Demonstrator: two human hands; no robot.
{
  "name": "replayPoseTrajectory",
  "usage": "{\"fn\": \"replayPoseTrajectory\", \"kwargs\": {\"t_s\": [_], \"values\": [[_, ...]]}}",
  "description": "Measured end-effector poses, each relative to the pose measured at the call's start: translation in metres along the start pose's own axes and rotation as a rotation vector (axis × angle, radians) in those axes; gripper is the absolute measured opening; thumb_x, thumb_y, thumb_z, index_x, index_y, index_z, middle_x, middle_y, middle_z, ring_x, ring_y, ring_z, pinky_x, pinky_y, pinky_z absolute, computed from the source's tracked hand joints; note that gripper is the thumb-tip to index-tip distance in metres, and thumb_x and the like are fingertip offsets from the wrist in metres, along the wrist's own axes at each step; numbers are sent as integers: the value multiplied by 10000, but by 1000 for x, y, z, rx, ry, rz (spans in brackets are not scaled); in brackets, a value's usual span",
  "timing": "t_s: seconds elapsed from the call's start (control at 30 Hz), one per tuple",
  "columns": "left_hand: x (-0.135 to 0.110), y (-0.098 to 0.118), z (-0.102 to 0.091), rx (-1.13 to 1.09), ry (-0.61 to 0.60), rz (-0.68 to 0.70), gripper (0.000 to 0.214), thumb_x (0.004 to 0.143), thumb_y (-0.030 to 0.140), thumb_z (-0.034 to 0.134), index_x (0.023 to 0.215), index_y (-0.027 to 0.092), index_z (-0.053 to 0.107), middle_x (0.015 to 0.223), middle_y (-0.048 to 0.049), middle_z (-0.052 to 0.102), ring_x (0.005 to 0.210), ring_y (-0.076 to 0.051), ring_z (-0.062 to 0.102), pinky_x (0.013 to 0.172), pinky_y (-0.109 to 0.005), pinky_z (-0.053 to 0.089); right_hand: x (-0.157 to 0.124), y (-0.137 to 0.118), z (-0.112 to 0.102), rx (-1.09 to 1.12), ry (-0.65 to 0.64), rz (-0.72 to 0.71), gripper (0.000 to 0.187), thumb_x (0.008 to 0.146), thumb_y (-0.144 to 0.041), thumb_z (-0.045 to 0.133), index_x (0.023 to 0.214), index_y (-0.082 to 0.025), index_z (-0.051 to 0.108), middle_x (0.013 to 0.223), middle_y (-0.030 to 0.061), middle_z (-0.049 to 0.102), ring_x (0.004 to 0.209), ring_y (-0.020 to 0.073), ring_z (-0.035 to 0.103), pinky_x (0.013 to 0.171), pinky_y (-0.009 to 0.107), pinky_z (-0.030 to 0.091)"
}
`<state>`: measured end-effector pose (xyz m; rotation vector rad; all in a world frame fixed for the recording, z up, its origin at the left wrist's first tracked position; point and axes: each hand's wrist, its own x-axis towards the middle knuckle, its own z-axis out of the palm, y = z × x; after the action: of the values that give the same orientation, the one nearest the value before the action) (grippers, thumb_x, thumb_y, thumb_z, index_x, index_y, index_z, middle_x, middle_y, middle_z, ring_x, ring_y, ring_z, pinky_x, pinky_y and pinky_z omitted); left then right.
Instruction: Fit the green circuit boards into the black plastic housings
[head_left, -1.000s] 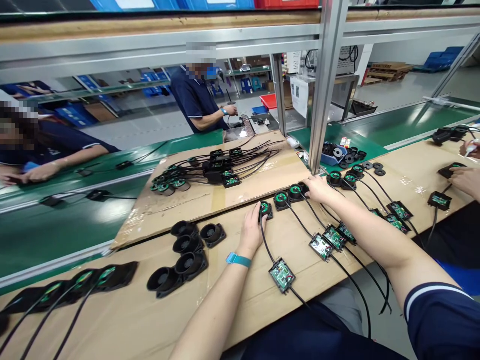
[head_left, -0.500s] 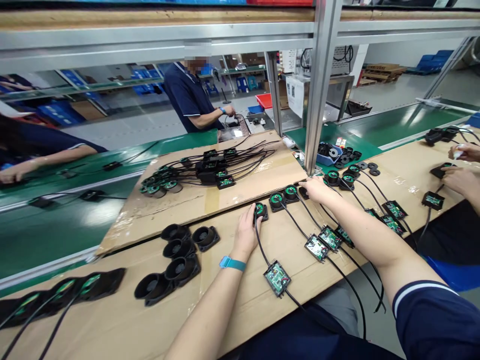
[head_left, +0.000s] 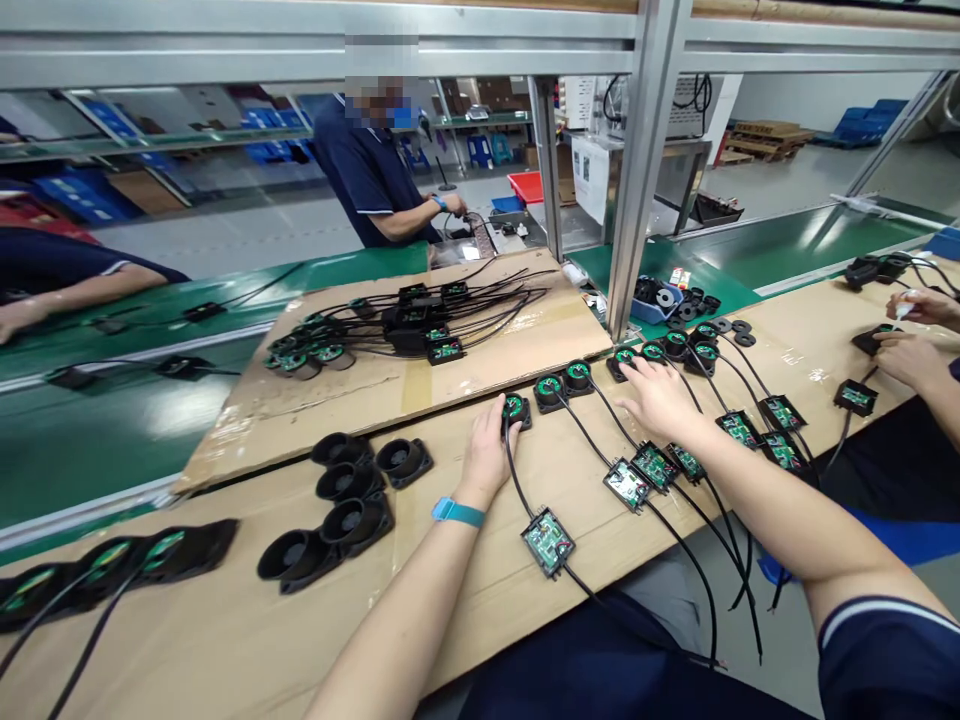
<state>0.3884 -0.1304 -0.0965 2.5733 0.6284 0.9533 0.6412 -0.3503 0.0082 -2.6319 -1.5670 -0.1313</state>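
Observation:
A row of round black parts with green tops lies on the cardboard-covered bench, each wired by a black cable to a small green circuit board. My left hand is curled round the leftmost round part, whose board lies nearer me. My right hand hovers with fingers spread over the cables, just short of two more round parts. Two other boards lie under my right forearm.
Black horn shells lie at left. A raised cardboard sheet carries a bundle of wired parts. An aluminium post stands by a blue tray of black rings. A co-worker's hands work at right; others stand beyond the green conveyor.
My right hand has drawn back from the round parts by the post toward me and now spreads over the cables. My left hand has stayed on its round part.

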Motion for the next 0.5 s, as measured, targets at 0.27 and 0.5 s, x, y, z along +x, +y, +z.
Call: {"fn": "replayPoseTrajectory", "kwargs": {"t_s": [0.27,0.5], "values": [[14,-8,15,-54,-19,-10,637,999,410,530,1549,128,377,1318,-206,625,1221,-331,589,1081,-534,484,-154,26,43,-41,69,251,583,1004,-569,450,1445,-205,562,1570,209,418,1413,378,397,1098,583,328],[30,5,35,-76,-33,-70,638,992,387,527,1548,110,381,1316,-225,618,1224,-345,577,1078,-567,477,-161,45,58,-91,77,233,508,1008,-501,482,1436,-248,588,1647,174,306,1452,364,355,1119,605,301]]}}
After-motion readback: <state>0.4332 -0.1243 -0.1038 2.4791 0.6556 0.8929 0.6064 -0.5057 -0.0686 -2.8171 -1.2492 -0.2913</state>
